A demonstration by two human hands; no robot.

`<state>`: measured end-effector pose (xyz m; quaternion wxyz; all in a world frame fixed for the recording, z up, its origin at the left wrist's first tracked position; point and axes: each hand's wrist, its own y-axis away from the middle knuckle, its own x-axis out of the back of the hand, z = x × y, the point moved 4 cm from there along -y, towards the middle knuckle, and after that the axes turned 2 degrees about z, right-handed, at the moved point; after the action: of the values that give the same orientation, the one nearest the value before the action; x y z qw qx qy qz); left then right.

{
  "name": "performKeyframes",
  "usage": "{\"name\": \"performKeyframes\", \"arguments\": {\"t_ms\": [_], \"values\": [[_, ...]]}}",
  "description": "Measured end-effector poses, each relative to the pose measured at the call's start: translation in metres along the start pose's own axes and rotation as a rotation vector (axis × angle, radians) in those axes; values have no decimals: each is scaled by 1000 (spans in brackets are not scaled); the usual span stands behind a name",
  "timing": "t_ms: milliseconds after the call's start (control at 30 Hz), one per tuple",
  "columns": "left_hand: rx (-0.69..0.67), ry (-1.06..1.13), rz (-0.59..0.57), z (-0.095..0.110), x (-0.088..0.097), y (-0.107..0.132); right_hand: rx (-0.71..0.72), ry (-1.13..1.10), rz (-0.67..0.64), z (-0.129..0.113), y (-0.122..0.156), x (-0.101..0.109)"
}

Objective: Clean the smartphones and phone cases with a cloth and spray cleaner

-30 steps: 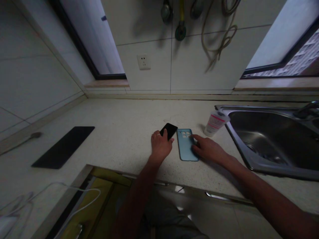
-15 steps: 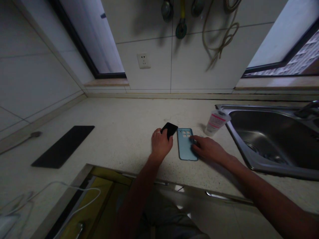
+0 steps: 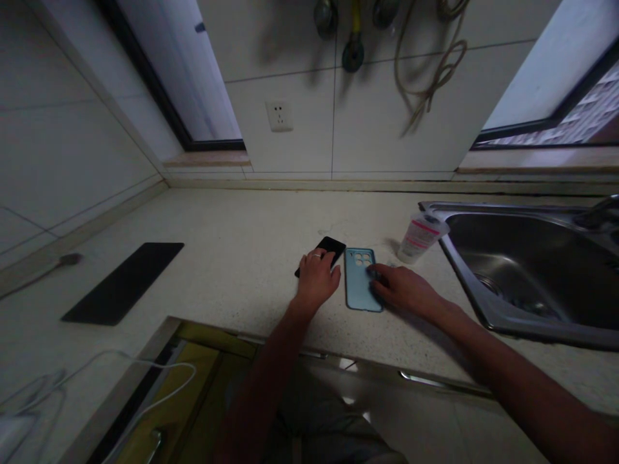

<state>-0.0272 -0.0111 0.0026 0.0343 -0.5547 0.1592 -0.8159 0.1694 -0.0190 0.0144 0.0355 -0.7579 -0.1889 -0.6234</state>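
A black phone [image 3: 331, 244] lies at a slant on the pale countertop. My left hand [image 3: 316, 277] rests over it, fingers laid on the dark surface and thumb held apart at the right. Just right of the phone is a light blue phone case [image 3: 360, 288], flat on the counter, with several camera cutouts near its top. My right hand [image 3: 397, 288] is at the case's right edge, thumb and fingers curled onto that edge; the fingertips are partly in shadow.
A clear plastic cup [image 3: 420, 240] with pink print stands behind my right hand, beside the steel sink [image 3: 488, 325]. A black flat panel [image 3: 123, 283] lies on the left. A white cable [image 3: 181, 366] hangs across the counter's front edge near a yellow-green cabinet [image 3: 193, 386].
My left hand has loosened from the phone, and its fingers now lie over it; more of the phone's lower left end shows. My right hand stays at the case with little movement.
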Motion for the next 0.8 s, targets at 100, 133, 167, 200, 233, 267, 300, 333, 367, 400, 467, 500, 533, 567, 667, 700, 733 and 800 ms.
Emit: {"name": "performKeyframes", "arguments": {"t_ms": [100, 133, 167, 200, 233, 267, 300, 333, 367, 400, 467, 500, 533, 567, 667, 700, 733, 800], "values": [[7, -4, -14, 0, 0, 1, -4, 0, -2, 0, 0, -1], [11, -5, -19, 0, 0, 1, -3, -3, -2, 0, 0, -1], [14, -7, -24, 0, 1, 1, -2, -6, -1, 0, 0, -1], [13, -10, -30, 0, 1, 1, -1, -8, -1, -1, 1, 0], [11, -14, -35, 0, 1, 1, 0, -9, 0, -1, 1, 0], [9, -19, -37, 0, 1, 1, 4, -9, -1, -2, 1, 1], [4, -25, -37, 1, 0, 1, 10, -7, -1, -3, 1, 1], [-1, -31, -38, 1, 0, 1, 15, -5, -1, -3, 2, 1], [-7, -37, -39, 1, 0, 1, 21, -2, 1, -3, 1, 1], [-13, -43, -41, 2, 0, 1, 25, 1, 3, -3, 1, 1], [-20, -56, -50, 2, 0, 1, 28, 4, 7, -2, 1, 0], [-21, -64, -55, 2, 0, 2, 26, 5, 9, -1, 0, -1], [-23, -71, -58, 3, 1, 2, 23, 6, 10, -1, 0, -2], [-27, -77, -62, 3, 1, 2, 21, 7, 13, -1, 0, -2], [-42, -84, -68, 2, 0, 2, 20, 14, 23, -1, 1, -2], [-44, -86, -68, 2, -1, 2, 21, 18, 22, -1, 1, -1], [-45, -87, -68, 2, -1, 2, 21, 22, 19, -2, 1, -1], [-44, -89, -71, 2, -1, 2, 23, 31, 12, -2, 2, -1]]}}
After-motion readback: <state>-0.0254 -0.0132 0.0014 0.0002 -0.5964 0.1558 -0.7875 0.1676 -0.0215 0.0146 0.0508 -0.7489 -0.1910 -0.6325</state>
